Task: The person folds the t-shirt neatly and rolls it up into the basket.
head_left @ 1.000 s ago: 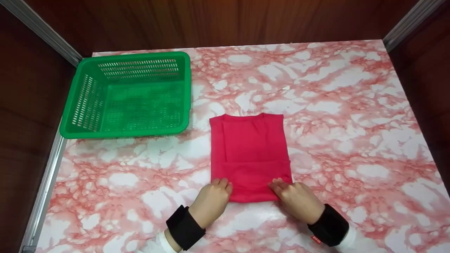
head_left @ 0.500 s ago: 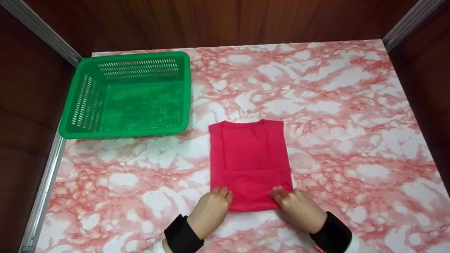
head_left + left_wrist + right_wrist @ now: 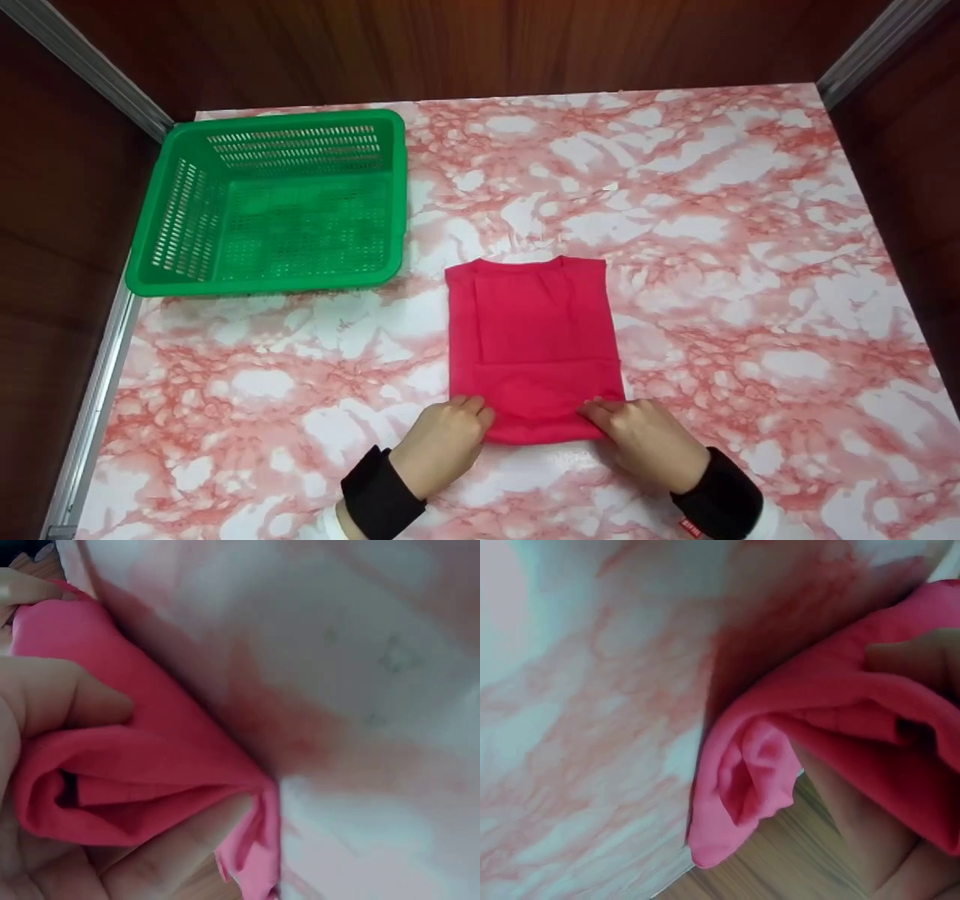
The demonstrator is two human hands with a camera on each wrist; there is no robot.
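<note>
A folded red shirt (image 3: 547,322) lies flat on the table, its neckline at the far side and a folded-up band across its near part. At the near left corner my left hand (image 3: 442,442) pinches the cloth; in the left wrist view the rolled hem (image 3: 82,829) sits between thumb and fingers. My right hand (image 3: 649,439) grips the near right corner the same way, and the right wrist view shows the layered fold (image 3: 870,735) held between its fingers. Both thumbs are under the cloth, mostly hidden in the head view.
A green plastic basket (image 3: 266,286) with slotted sides stands at the back left, nothing visible inside. The table (image 3: 712,225) has a red and white marbled cover. Dark wooden panels (image 3: 480,45) enclose it at the back and both sides.
Both hands have drawn the shirt a little towards the body. Since half a second ago its near edge has shifted slightly away and the right hand has moved slightly outward.
</note>
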